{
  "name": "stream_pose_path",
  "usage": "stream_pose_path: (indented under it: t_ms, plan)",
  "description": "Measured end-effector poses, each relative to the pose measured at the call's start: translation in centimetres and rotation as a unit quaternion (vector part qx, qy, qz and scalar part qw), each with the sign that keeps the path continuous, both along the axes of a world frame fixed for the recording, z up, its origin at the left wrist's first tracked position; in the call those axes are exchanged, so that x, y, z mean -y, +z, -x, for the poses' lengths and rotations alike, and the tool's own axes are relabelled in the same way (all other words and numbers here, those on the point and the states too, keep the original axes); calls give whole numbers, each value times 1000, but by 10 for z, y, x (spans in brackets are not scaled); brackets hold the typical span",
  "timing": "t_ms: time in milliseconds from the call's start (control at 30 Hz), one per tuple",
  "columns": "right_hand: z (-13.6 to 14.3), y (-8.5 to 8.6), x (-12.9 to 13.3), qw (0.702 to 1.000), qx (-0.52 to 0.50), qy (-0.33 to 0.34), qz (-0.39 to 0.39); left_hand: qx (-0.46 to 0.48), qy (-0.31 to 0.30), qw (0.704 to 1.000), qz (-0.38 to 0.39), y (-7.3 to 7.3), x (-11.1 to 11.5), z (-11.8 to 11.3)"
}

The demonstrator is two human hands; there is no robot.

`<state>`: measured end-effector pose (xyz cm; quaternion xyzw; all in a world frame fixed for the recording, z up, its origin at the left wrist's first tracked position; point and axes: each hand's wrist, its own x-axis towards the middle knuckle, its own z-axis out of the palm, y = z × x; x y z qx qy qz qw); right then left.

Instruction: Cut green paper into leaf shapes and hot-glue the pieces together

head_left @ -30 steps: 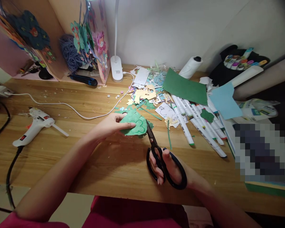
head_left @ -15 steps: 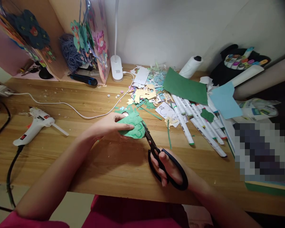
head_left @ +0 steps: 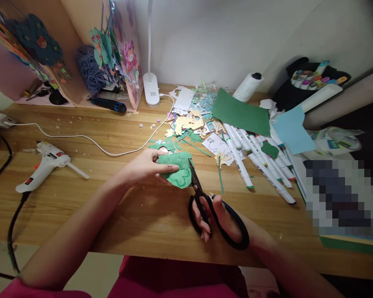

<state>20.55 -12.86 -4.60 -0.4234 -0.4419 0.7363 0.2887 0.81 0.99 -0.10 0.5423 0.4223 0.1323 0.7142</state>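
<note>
My left hand [head_left: 155, 165] pinches a piece of green paper [head_left: 180, 176] between thumb and fingers, above the table. A rounded, flower-like outline is drawn on the paper. In my right hand [head_left: 222, 213] is a pair of black-handled scissors [head_left: 198, 186], thumb and fingers through the loops. The blades point up and away from me at the paper's right edge, with the handles spread apart. Whether the blades are biting into the paper is hard to tell. Green paper scraps [head_left: 166, 145] lie just behind my left hand.
A pile of paper offcuts [head_left: 189, 120] lies behind the hands. White markers [head_left: 239, 161] and a dark green sheet [head_left: 240, 111] are to the right. A glue gun [head_left: 43, 167] with a black cord is at left; a white cable [head_left: 81, 135] crosses the table.
The scissor handles have spread wider. The green paper has shifted slightly down and right and turned a little in my left hand. The whole view has moved slightly.
</note>
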Motion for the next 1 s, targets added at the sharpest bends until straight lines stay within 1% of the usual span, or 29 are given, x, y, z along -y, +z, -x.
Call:
stream_pose_path:
  t_ms: [100,167,233,300,367,467,533,600,667,800,833,900,1000]
  plan:
    - [2,-2,1,999,34,-34,0,3,8,1000,2,-1,-1,0]
    - [3,0,1,997,55,-48,2,-2,19,1000,-2,0,-1,0]
    - [2,3,0,997,66,-37,1,-11,26,1000,-11,1,-1,1]
    - [1,6,-1,998,64,-13,-12,-21,27,999,-20,1,-2,1]
    - [0,7,-1,999,42,10,-22,-26,12,999,-24,1,-1,2]
    - [-1,4,1,999,10,27,-16,-27,-42,999,-16,-1,-2,3]
    - [-1,2,2,999,16,34,-8,-27,-68,997,-8,-1,-2,4]
    - [-1,1,2,999,35,28,1,-31,-71,997,-4,-1,-3,4]
    - [-1,-1,0,999,53,7,5,-35,-49,998,4,0,-3,2]
    - [1,-5,-4,996,45,-75,3,-7,65,997,43,1,11,-11]
    - [1,-7,-5,995,40,-92,4,9,83,995,58,0,17,-16]
    - [2,-9,-5,994,33,-109,3,52,107,990,76,-3,27,-25]
    - [2,-9,-3,993,31,-111,-15,96,145,983,64,-6,36,-32]
